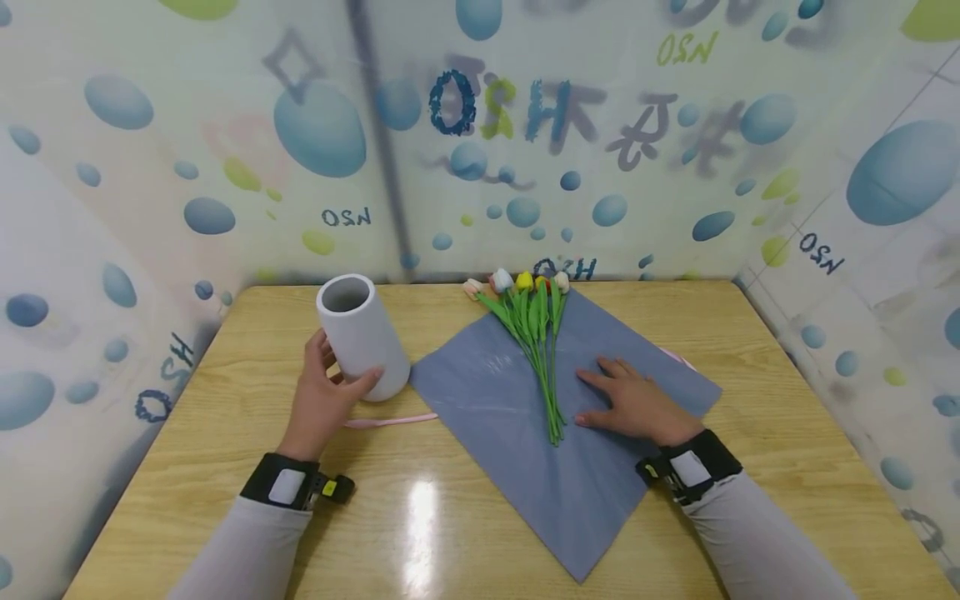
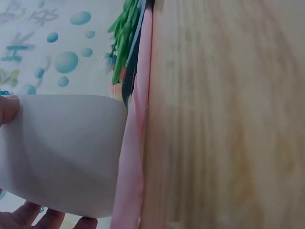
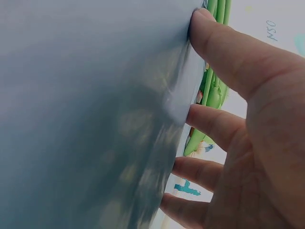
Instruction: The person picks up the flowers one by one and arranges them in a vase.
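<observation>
My left hand point(image 1: 321, 407) holds a white vase point(image 1: 366, 346) standing upright at the left of the table, thumb on its near side and fingers curled round its left. The left wrist view shows the pale vase wall point(image 2: 62, 152) between thumb and fingers. My right hand point(image 1: 633, 402) rests with spread fingers on a blue-grey sheet of wrapping paper point(image 1: 495, 433). Just left of that hand, a bunch of artificial tulips point(image 1: 536, 350) lies on the sheet, stems toward me. In the right wrist view, the fingertips touch the sheet point(image 3: 95, 114).
A pink ribbon point(image 1: 390, 421) runs under the sheet; one end shows near the vase, and some pink shows at the sheet's right edge. The wooden table point(image 1: 360, 533) ends at a patterned curtain point(image 1: 420, 200) behind and at both sides.
</observation>
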Motion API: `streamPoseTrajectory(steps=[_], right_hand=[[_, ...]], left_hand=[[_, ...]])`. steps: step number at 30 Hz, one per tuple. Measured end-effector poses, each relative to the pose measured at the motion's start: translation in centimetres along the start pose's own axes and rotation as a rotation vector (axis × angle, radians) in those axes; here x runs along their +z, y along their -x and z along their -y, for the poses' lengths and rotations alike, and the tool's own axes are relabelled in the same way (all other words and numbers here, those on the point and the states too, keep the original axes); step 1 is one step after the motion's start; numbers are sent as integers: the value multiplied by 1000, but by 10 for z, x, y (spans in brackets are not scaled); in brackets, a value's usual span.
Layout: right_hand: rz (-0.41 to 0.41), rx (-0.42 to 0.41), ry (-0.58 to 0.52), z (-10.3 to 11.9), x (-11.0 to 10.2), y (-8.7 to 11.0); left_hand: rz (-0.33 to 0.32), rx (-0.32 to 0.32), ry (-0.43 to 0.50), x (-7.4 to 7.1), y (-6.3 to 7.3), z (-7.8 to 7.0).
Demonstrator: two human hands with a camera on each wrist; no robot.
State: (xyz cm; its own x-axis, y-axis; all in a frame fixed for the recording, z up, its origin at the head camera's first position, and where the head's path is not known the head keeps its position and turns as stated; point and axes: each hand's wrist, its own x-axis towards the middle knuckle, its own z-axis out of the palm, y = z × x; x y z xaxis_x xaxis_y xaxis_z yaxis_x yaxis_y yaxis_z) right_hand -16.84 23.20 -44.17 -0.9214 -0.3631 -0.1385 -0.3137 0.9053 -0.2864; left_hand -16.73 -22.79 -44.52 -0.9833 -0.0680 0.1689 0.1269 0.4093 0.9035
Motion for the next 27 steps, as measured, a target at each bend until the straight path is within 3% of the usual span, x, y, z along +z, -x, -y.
streamPoseTrajectory(steps=[9, 18, 27], right_hand=[[-13, 24, -12, -8, 0, 6], [-15, 35, -19, -13, -1, 9], [-22, 7, -18, -20, -3, 11]], left_hand=[[31, 29, -8, 4, 4, 0], [140, 55, 36, 9, 11, -5], [196, 57, 52, 18, 15, -9]])
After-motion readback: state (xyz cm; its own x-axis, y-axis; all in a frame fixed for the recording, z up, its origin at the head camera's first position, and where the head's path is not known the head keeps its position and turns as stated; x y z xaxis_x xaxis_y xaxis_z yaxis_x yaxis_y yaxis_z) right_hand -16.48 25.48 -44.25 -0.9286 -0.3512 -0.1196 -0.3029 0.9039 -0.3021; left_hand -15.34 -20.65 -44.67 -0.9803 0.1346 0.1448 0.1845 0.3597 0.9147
